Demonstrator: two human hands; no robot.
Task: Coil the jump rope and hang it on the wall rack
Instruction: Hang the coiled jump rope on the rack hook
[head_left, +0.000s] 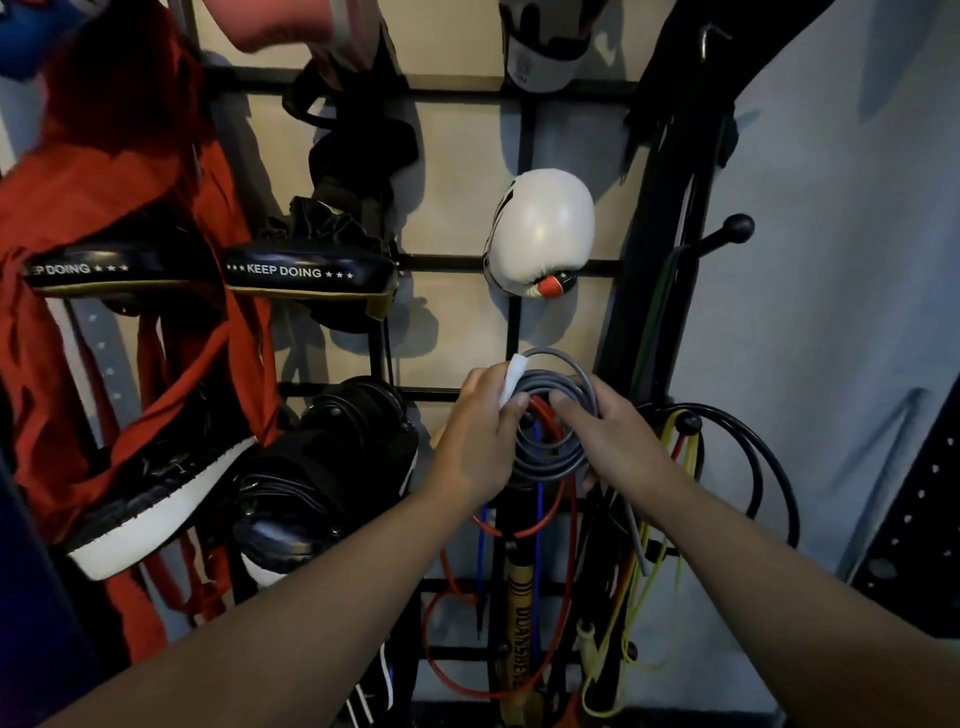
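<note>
The grey jump rope (558, 387) is wound into a round coil with a white handle (511, 376) at its upper left. My left hand (480, 436) grips the coil's left side and the white handle. The coil's right side is held by my right hand (608, 434), thumb over the strands. I hold the coil against the black wall rack (524, 135), just below a white boxing glove (540, 228). A small peg shows inside the coil's opening, among red cords; I cannot tell whether the coil rests on it.
Black focus pads (306, 273) marked KEEP DOING and red cloth (119, 171) hang at left. Red rope (569, 535), blue cord (537, 525), yellow cord (644, 587) and black rope (763, 462) dangle below and right. A ball-tipped hook (735, 231) juts out at upper right.
</note>
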